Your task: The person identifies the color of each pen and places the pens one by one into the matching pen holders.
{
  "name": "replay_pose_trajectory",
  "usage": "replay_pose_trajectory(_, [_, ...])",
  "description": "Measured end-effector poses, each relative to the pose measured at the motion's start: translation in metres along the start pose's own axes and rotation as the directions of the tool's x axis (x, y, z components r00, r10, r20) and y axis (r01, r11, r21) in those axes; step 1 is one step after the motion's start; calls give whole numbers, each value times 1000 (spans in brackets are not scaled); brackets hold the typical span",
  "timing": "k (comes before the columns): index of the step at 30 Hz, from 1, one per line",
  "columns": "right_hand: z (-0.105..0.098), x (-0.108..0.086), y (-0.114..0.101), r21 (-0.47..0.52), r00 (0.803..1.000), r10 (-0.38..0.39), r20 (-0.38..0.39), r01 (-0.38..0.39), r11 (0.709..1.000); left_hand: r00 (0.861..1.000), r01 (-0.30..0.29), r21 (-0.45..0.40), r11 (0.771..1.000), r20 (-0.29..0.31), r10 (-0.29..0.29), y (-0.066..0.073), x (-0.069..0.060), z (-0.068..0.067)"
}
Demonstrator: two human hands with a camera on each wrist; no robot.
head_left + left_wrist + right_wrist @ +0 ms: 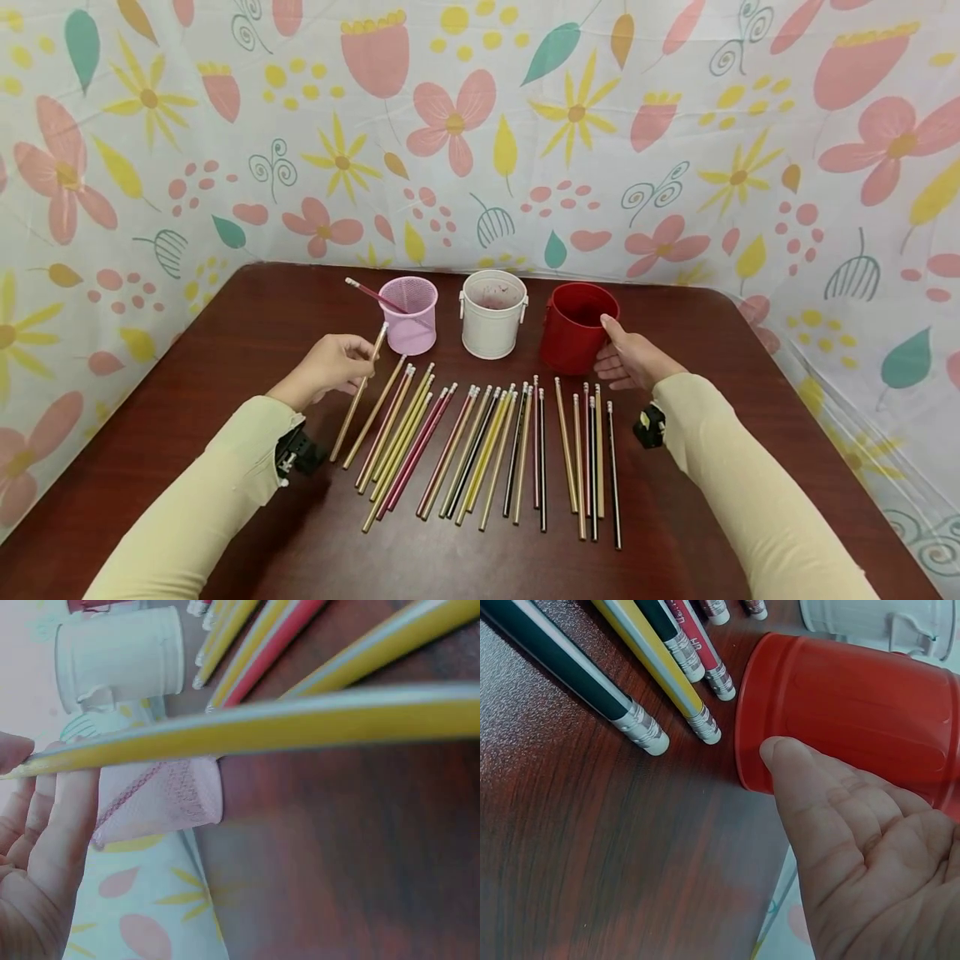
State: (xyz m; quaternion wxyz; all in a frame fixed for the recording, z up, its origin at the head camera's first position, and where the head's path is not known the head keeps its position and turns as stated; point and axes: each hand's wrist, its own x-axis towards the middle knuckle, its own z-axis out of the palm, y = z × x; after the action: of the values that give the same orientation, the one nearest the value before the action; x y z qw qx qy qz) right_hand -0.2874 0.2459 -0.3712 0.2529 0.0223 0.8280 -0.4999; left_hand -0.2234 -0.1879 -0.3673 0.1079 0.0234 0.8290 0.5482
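Observation:
On the left of the head view, my left hand (333,367) pinches a gold pencil (358,400) between thumb and fingers, its eraser end tilted up near the pink mesh cup (411,333). The left wrist view shows this pencil (247,736) crossing in front of the cup. One dark red pencil (367,291) leans inside that cup. My right hand (633,357) rests against the right side of the red bucket (567,337), thumb at the rim. Its fingers (817,817) lie fairly straight along the bucket's wall in the right wrist view, where the thumb is hidden.
A white bucket (491,321) with side handles stands between the cup and the red bucket. Many gold, red, yellow and black pencils (480,454) lie in a spread row on the dark wooden table (315,554). A flowered cloth (480,167) hangs behind.

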Motion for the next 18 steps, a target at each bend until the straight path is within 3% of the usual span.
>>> replay_pose_trajectory(10, [0, -1, -1, 0, 1000, -5, 4, 5, 1000, 998, -45, -45, 998, -54, 43, 13, -1, 0])
replay_pose_trajectory(18, [-1, -1, 0, -1, 1000, -9, -2, 9, 1000, 981, -159, -62, 985, -120, 151, 31, -1, 5])
